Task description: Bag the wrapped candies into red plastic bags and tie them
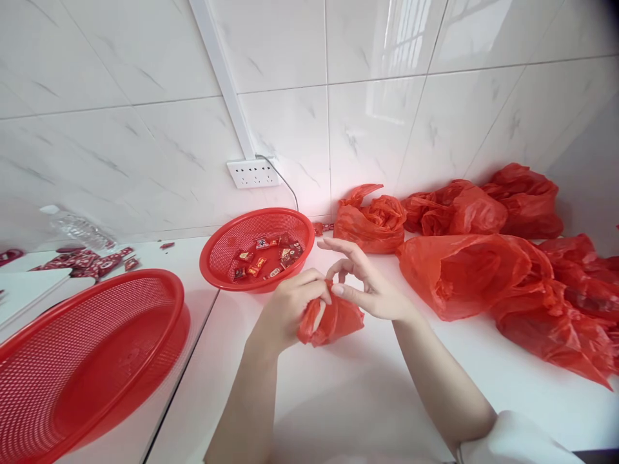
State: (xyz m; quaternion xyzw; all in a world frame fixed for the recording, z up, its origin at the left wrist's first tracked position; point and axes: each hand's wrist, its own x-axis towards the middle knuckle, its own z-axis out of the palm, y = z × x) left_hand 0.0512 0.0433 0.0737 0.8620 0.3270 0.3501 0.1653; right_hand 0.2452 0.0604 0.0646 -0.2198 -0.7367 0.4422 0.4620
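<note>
A small red plastic bag (336, 322) is bunched in my left hand (294, 306), whose fingers are closed around its gathered top. My right hand (365, 283) is just to the right of that top, index finger stretched out and the others loosely bent. Its thumb tip is at the bag's upper edge; whether it touches cannot be made out. The bag is over the white table, and its contents do not show. Beyond my hands stands a round red mesh basket (213, 274) holding several small wrapped snacks (258, 265).
A larger red basket (167, 283) stands at left. Behind it lie red packets (99, 265) and a clear plastic bottle (82, 229). Several red plastic bags (370, 225) fill the right side; one open bag (464, 277) faces the middle. A power strip (252, 174) is on the tiled wall.
</note>
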